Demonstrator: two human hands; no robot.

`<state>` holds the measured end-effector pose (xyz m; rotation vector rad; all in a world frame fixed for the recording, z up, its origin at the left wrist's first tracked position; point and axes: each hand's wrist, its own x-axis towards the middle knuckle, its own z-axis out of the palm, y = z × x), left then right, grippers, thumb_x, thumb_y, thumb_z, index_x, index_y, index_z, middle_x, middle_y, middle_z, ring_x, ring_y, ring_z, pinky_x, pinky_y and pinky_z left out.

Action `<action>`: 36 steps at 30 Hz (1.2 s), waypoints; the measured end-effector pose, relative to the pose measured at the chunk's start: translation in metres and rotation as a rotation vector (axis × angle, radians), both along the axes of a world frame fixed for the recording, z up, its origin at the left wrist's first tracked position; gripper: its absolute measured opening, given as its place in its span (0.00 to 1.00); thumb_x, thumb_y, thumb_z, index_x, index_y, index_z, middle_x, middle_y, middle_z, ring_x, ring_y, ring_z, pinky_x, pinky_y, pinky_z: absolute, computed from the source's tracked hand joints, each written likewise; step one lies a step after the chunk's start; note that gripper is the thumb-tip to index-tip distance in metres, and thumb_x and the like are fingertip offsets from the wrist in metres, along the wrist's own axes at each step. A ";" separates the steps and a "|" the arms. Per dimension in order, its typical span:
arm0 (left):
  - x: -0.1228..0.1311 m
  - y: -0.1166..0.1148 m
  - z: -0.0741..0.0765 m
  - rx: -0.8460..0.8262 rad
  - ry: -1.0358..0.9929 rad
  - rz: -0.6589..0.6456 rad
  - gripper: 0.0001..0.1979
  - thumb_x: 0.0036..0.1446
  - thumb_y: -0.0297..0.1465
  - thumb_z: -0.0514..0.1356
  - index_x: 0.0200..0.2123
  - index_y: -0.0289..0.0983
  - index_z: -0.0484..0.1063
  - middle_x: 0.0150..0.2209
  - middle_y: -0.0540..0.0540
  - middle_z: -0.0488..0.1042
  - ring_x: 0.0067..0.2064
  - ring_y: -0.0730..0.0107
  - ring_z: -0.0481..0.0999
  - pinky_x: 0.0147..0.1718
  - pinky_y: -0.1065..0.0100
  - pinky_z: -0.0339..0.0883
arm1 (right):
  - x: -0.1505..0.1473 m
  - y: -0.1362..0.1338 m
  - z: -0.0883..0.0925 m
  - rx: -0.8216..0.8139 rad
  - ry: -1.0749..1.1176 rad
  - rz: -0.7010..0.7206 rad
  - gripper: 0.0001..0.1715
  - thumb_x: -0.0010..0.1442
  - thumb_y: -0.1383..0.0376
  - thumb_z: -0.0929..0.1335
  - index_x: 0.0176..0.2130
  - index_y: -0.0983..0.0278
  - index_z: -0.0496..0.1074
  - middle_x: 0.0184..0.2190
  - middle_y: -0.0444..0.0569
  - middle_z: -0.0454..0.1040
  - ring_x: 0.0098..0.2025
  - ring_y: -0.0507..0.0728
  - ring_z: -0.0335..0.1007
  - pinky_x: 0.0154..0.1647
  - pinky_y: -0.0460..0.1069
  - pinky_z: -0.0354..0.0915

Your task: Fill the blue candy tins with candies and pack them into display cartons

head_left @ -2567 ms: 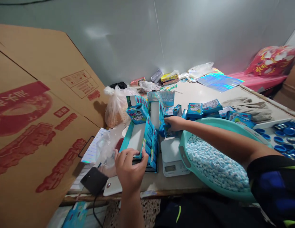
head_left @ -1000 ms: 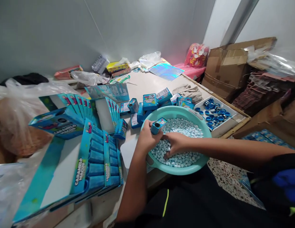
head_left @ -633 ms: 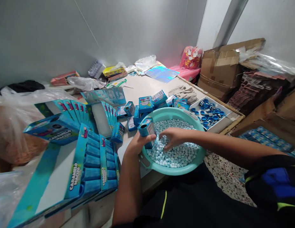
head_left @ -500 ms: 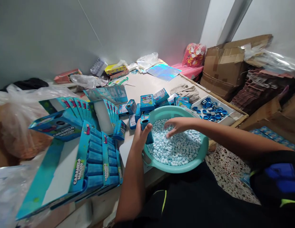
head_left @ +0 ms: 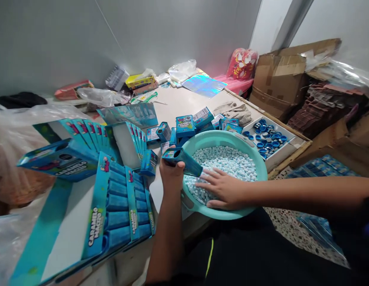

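My left hand is wrapped around a small blue candy box at the left rim of a turquoise plastic basin. The box is tilted, one end low over the basin and the other, with a dark round hole, facing up beside my thumb. Small pale blue and white candies fill much of the basin. Flat over them lies my right hand, fingers spread and pointing at the box's lower end. Whether any candies are inside the box cannot be seen.
Display cartons of blue candy boxes stand at the left. More loose boxes lie behind the basin. A white tray of blue round caps sits to its right, beside a crumpled cloth. Large cardboard boxes stand at the far right.
The box in my left hand has gone from nearly upright to tilted over the basin. My right hand has moved toward me and flattened out, fingers now spread on the candies.
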<state>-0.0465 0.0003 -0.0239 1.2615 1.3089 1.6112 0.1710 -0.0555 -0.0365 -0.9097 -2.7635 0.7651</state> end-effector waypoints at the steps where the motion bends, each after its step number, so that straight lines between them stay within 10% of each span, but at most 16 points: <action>1: 0.000 -0.001 0.001 -0.012 -0.036 0.028 0.46 0.33 0.66 0.70 0.44 0.34 0.74 0.41 0.42 0.79 0.45 0.62 0.80 0.48 0.66 0.75 | -0.007 0.002 -0.002 0.029 0.042 0.085 0.43 0.74 0.45 0.61 0.76 0.64 0.52 0.76 0.59 0.45 0.77 0.72 0.38 0.75 0.71 0.40; 5: 0.004 -0.002 0.010 -0.100 -0.342 0.102 0.41 0.34 0.60 0.74 0.44 0.37 0.73 0.42 0.45 0.80 0.44 0.66 0.80 0.47 0.66 0.76 | -0.020 0.031 -0.015 0.069 0.064 0.224 0.38 0.74 0.52 0.63 0.75 0.64 0.56 0.75 0.56 0.50 0.76 0.67 0.43 0.75 0.67 0.46; 9: 0.009 -0.004 0.019 -0.183 -0.483 0.046 0.44 0.31 0.55 0.78 0.49 0.40 0.70 0.45 0.46 0.80 0.45 0.66 0.81 0.46 0.65 0.79 | -0.003 0.063 -0.020 0.089 -0.017 0.067 0.30 0.74 0.57 0.65 0.70 0.61 0.66 0.72 0.57 0.58 0.74 0.69 0.51 0.73 0.67 0.50; 19: 0.013 -0.021 0.026 -0.217 0.036 -0.195 0.32 0.41 0.39 0.77 0.45 0.40 0.65 0.39 0.50 0.76 0.36 0.75 0.77 0.34 0.75 0.73 | 0.051 0.100 -0.021 -0.057 -0.043 -0.370 0.34 0.74 0.51 0.58 0.66 0.70 0.69 0.63 0.63 0.68 0.62 0.70 0.66 0.67 0.64 0.59; 30: 0.018 -0.014 0.015 -0.145 -0.010 -0.225 0.31 0.49 0.40 0.75 0.57 0.42 0.76 0.51 0.43 0.81 0.52 0.58 0.82 0.56 0.54 0.79 | -0.016 0.067 -0.036 -0.371 0.265 -0.584 0.28 0.71 0.50 0.57 0.45 0.64 0.77 0.49 0.56 0.78 0.55 0.67 0.71 0.61 0.59 0.63; 36: 0.020 -0.010 0.014 -0.086 0.264 -0.285 0.26 0.55 0.33 0.70 0.58 0.46 0.76 0.62 0.46 0.74 0.66 0.55 0.71 0.72 0.49 0.64 | -0.053 0.056 -0.042 -0.620 0.641 -0.651 0.35 0.61 0.38 0.63 0.43 0.64 0.79 0.46 0.53 0.80 0.55 0.71 0.70 0.63 0.60 0.62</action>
